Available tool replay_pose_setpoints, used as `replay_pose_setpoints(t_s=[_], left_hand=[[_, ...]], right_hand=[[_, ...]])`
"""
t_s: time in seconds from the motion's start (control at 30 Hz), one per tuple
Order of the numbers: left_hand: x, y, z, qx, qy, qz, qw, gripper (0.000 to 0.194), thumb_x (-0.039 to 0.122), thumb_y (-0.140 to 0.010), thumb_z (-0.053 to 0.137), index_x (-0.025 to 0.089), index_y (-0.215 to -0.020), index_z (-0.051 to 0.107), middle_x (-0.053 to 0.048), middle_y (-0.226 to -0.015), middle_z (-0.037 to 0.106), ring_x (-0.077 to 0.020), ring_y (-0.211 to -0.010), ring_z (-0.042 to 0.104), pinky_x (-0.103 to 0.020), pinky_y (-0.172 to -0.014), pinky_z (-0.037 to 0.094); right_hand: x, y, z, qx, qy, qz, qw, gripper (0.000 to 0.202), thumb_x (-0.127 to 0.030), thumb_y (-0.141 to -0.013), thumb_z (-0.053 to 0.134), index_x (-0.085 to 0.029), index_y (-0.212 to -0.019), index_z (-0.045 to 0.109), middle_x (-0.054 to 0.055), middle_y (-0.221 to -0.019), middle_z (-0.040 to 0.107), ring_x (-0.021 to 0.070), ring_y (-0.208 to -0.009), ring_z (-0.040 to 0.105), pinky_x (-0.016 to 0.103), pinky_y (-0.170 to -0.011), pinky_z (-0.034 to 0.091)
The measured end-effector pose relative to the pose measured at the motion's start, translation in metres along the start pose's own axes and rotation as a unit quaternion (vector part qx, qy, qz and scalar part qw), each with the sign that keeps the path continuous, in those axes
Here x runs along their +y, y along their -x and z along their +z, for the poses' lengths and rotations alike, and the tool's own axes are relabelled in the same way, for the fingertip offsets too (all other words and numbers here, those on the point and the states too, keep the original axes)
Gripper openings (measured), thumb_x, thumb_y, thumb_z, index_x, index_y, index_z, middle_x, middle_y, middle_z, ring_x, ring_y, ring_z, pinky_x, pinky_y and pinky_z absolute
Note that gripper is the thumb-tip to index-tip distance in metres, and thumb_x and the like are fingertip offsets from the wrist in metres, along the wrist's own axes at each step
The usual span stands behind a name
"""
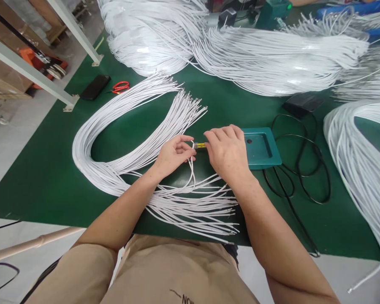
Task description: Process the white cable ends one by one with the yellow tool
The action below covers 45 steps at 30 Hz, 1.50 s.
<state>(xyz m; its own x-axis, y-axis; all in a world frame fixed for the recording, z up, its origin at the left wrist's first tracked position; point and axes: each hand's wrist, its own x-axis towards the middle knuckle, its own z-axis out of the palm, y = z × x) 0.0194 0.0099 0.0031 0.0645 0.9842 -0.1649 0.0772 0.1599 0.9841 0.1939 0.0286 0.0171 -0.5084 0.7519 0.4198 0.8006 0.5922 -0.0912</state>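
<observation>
Near the middle of the table, my left hand (176,155) pinches a white cable (191,169), part of it looping down below the fingers. A small yellow-marked piece (200,145) shows between my two hands, level with the fingertips. My right hand (226,150) is closed at the other end of that piece, its fingers bent down and hiding most of what they grip. Just right of this hand is a teal tray-shaped device (277,158), partly covered by it. A curved bundle of white cables (84,145) lies to the left, with loose ends spread below my hands.
More white cable bundles (281,59) lie along the back, and another bundle (345,139) hangs over the right edge. Black cords (319,160) coil right of the device. Red-handled scissors (120,87) and a dark flat object (95,87) lie by a metal post (71,101).
</observation>
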Motion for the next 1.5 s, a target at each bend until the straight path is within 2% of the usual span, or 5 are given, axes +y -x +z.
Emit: replay_pose_setpoints(t_s=[0.23,0.77,0.93,1.07,1.5], left_hand=[[-0.017,-0.01,-0.003,0.02,-0.064,0.027,0.997,0.036,0.021,-0.072,0.069,0.017,-0.106,0.058,0.0,-0.073,0.069,-0.014,-0.064,0.069,-0.025,-0.067,0.052],[-0.029,-0.012,-0.008,0.007,-0.179,0.069,0.981,0.032,0.021,-0.073,0.067,0.02,-0.105,0.063,0.0,-0.072,0.072,-0.0154,-0.064,0.068,-0.03,-0.071,0.052],[-0.028,-0.012,-0.006,0.005,-0.154,0.045,0.987,0.034,0.022,-0.074,0.067,0.018,-0.107,0.062,-0.001,-0.074,0.072,-0.0161,-0.066,0.07,-0.031,-0.073,0.054],[-0.03,-0.013,-0.007,0.001,-0.115,0.036,0.993,0.034,0.024,-0.073,0.068,0.018,-0.107,0.063,-0.002,-0.075,0.073,-0.0166,-0.067,0.07,-0.03,-0.072,0.054],[-0.018,-0.004,-0.017,-0.014,-0.017,0.047,0.999,0.058,0.027,-0.071,0.074,0.017,-0.125,0.056,-0.001,-0.078,0.07,-0.015,-0.071,0.069,-0.029,-0.074,0.055]], right_hand=[[0.012,-0.003,0.004,-0.077,-0.024,0.02,0.997,0.015,-0.012,-0.085,0.048,-0.017,-0.084,0.061,0.007,-0.075,0.067,0.0227,-0.077,0.054,0.041,-0.098,0.033],[0.014,-0.006,0.007,-0.062,-0.038,0.025,0.997,0.024,-0.003,-0.079,0.044,-0.02,-0.075,0.06,0.005,-0.062,0.057,0.0219,-0.071,0.051,0.044,-0.102,0.038],[0.018,0.0,0.0,-0.049,-0.016,0.038,0.998,0.013,-0.015,-0.085,0.051,-0.018,-0.09,0.063,0.01,-0.089,0.068,0.0267,-0.099,0.055,0.057,-0.11,0.023],[0.026,0.007,-0.002,-0.001,0.054,0.146,0.988,0.028,-0.022,-0.089,0.05,-0.012,-0.113,0.059,0.021,-0.13,0.055,0.0366,-0.126,0.042,0.068,-0.106,0.016],[0.042,0.008,-0.017,0.07,-0.055,0.22,0.971,0.03,-0.036,-0.092,0.047,-0.018,-0.107,0.066,0.012,-0.113,0.069,0.031,-0.11,0.057,0.054,-0.105,0.03]])
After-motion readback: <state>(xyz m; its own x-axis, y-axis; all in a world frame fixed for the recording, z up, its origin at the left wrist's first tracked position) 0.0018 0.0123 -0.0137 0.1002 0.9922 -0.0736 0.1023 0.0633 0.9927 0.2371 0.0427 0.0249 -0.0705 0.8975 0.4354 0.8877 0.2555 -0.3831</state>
